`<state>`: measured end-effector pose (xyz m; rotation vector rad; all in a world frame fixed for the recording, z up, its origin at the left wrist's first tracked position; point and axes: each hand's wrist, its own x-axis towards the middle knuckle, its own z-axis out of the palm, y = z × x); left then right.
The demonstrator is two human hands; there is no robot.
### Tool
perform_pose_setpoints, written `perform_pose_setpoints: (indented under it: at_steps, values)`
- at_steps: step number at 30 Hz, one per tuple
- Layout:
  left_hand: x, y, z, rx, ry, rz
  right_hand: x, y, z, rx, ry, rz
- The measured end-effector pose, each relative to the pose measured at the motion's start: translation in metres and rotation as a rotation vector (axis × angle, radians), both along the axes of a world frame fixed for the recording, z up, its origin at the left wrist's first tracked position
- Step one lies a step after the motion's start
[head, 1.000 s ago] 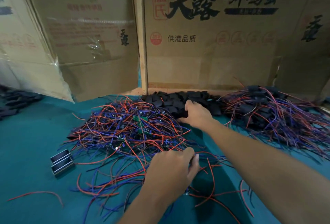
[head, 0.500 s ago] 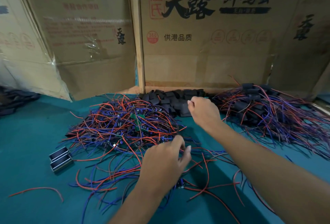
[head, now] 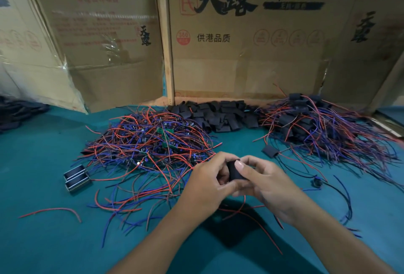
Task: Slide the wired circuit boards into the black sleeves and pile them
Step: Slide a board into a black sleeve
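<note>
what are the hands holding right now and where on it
Both hands, left and right, pinch one black sleeve by its sides; wires trail below.

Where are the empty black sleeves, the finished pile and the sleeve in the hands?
empty sleeves [head: 220, 116], head view, middle of heap
finished pile [head: 306, 120], head view, a sleeved board
held sleeve [head: 234, 172], head view, its black front

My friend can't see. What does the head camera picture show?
Two hands, left hand and right hand, hold one black sleeve between them over a green table. Behind them sit a tangle of red and blue wired boards, a heap of empty sleeves and a pile of sleeved boards, with cardboard boxes at the back.
</note>
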<state>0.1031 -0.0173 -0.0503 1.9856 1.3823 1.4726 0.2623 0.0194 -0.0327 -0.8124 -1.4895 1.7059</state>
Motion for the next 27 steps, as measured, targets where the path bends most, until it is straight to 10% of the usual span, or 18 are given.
perform_pose_setpoints:
  at_steps: [11,16,22,27]
  values:
    - [-0.007,-0.006,0.007,0.063,0.217,0.001,0.010,0.004,-0.001,-0.187,0.132,0.122]
    - [-0.042,0.002,0.016,0.060,0.380,0.324,0.011,0.009,0.000,-0.209,0.126,-0.017]
    - [-0.116,0.008,0.015,-0.237,0.582,0.873,0.010,0.009,-0.004,-0.194,0.052,-0.053]
    - [-0.135,0.011,0.006,-0.570,0.679,0.857,0.009,0.009,-0.005,-0.180,0.026,-0.063]
